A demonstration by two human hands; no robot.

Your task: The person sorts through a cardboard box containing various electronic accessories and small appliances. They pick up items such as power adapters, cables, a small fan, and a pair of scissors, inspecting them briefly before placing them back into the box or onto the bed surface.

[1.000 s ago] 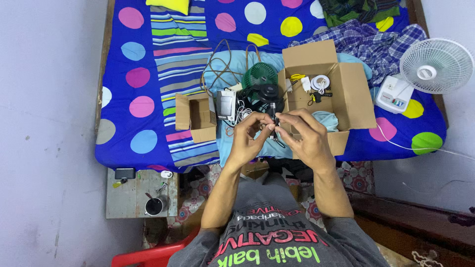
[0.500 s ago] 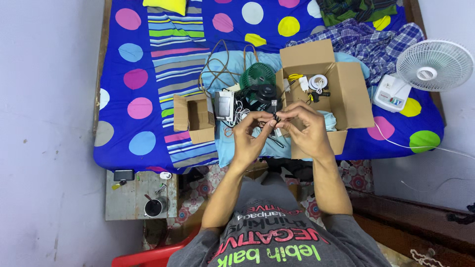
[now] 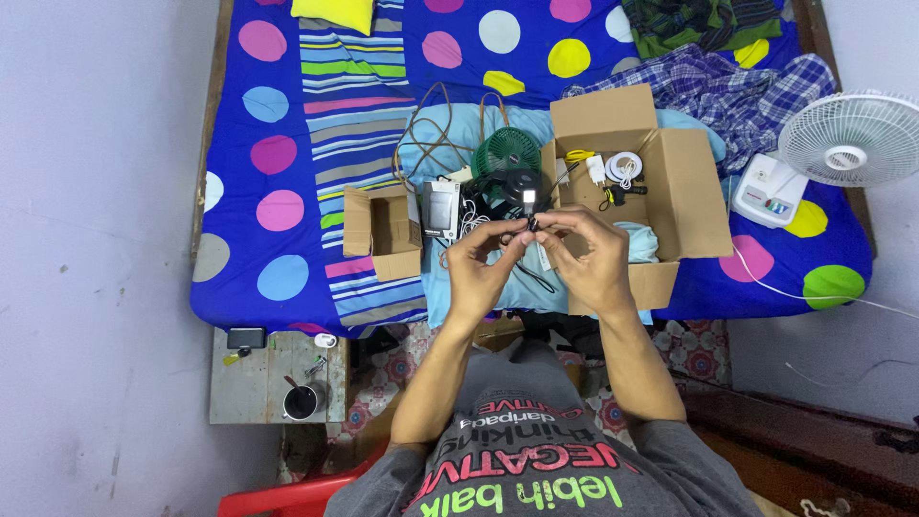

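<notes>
Both hands are raised together over the near edge of the bed. My left hand [image 3: 481, 268] and my right hand [image 3: 591, 257] pinch a small black cable with a plug end [image 3: 529, 213] between the fingertips; a thin black cord hangs from it. Just beyond the hands lie a black round device [image 3: 514, 182], a small green fan [image 3: 505, 150] and a grey rectangular gadget [image 3: 440, 208] on a light blue cloth [image 3: 459, 124]. A large open cardboard box [image 3: 684, 191] with white cables and small parts stands to the right of the hands.
A small open cardboard box [image 3: 380, 222] sits left of the hands on the blue polka-dot bedsheet [image 3: 268, 115]. A white standing fan [image 3: 842, 139] is at the right edge, plaid clothes [image 3: 737, 86] behind it. A low stool with a mug [image 3: 299, 402] stands below the bed.
The hands have drawn closer together and lifted slightly toward the black device; the fingers keep working the small black cable. The camera view shifted a little.
</notes>
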